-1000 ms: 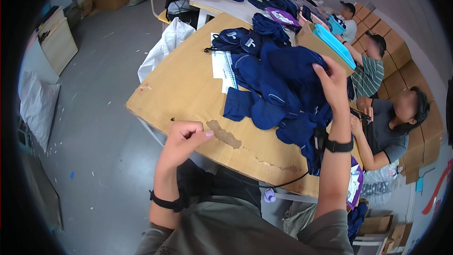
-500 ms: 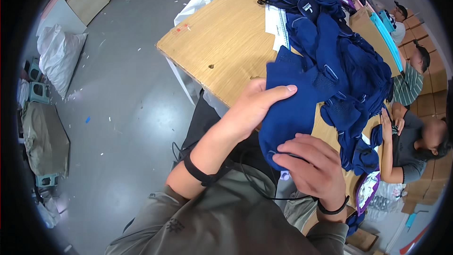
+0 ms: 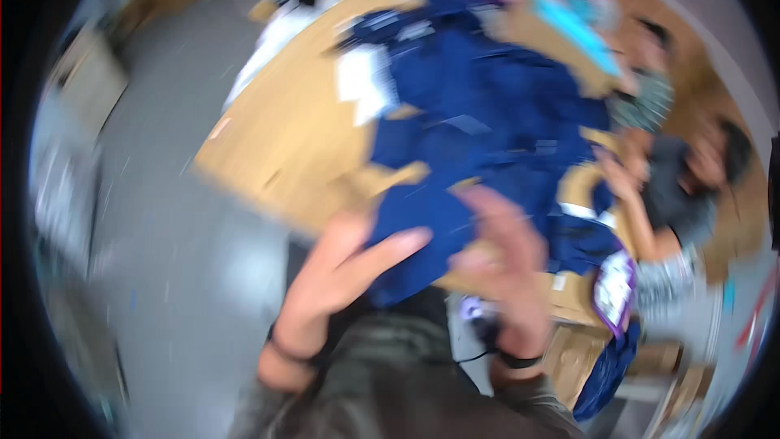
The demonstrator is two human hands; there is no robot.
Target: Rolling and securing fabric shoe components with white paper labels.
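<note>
The view is smeared by motion. My left hand (image 3: 341,268) grips a navy blue cloth piece (image 3: 410,232) by its left side, thumb lying across the front and the other fingers hidden behind it. The cloth hangs over the near edge of the wooden table. Just right of it is my right hand (image 3: 512,252), thumb and fingers apart, with nothing seen in them; whether a fingertip touches the cloth is too blurred to tell. Beyond both hands spreads a large heap of navy cloth pieces (image 3: 504,106).
The wooden table (image 3: 284,138) has a white paper sheet (image 3: 361,81) beside the heap. At the right sits a co-worker (image 3: 674,187) with hands at the table edge. A purple-edged packet (image 3: 613,289) lies near the right edge, above a cardboard box (image 3: 569,362).
My view has swung, so the table and heap sit further left. My right hand has come off the cloth's lower edge and spread its fingers; my left still holds the cloth.
</note>
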